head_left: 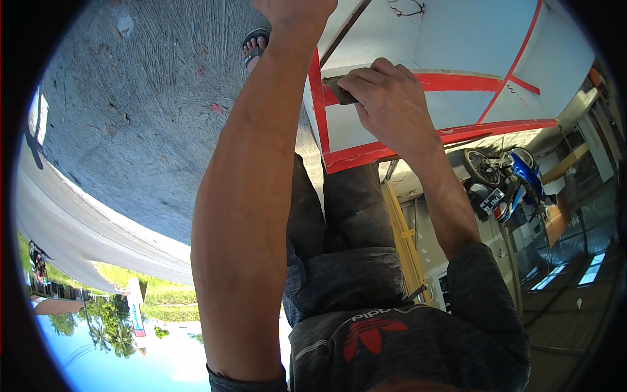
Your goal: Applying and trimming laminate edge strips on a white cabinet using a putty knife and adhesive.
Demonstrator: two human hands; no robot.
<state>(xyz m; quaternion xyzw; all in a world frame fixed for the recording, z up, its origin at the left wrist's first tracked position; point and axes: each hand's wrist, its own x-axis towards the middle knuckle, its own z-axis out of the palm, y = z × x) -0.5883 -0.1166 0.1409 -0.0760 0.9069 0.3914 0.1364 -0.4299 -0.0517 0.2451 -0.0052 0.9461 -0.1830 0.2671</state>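
My right hand (390,98) is closed on a small dark flat pad (339,90) that looks like folded sandpaper. The pad rests at the left end of a red strip (457,82) on a white panel structure (366,120), close to its red upright edge (318,108). The pad's underside is hidden, so I cannot tell how firmly it touches. My left arm stretches up past the structure's left side. Only the back part of my left hand (297,9) shows at the top edge; its fingers are out of the picture.
Rough concrete ground (150,98) spreads to the left, with a sandalled foot (255,47) on it. To the right stands a blue motorcycle (522,173), beyond the red front edge (450,136). A yellow frame (403,235) is beside my legs. A road (78,215) curves past at far left.
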